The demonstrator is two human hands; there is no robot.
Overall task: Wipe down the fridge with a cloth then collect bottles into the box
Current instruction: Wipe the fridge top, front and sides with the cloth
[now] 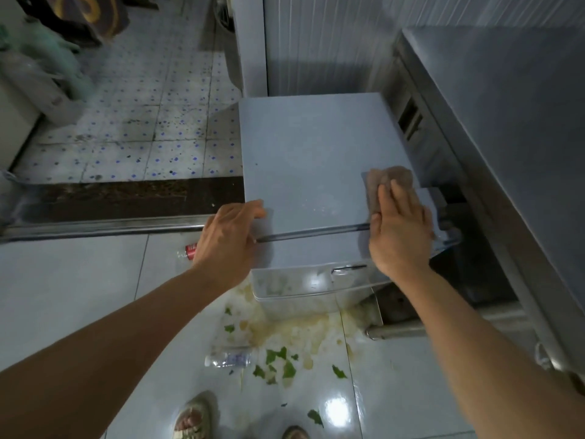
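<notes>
I have my right hand flat and open on the brownish cloth, fingers straight, pressing it onto the top of the small pale-blue fridge near its front right corner. My left hand grips the front left corner of that top, fingers curled over the edge, which I read as bracing the fridge while I wipe.

To do this stroke well, I would keep the palm flat so the whole cloth bears on the surface, and sweep in overlapping passes from the right edge across to the left, since most of the top ahead of the cloth looks untouched and faintly speckled. The cloth is bunched under my fingers; spreading it would cover more per pass. The left hand will have to shift when the cloth reaches that corner.

The bottles wait on the floor: a clear plastic bottle lies beside the spill and green scraps below the fridge, and a red-labelled bottle lies just behind my left wrist. I see no box in this view, so collecting is a later step.
</notes>
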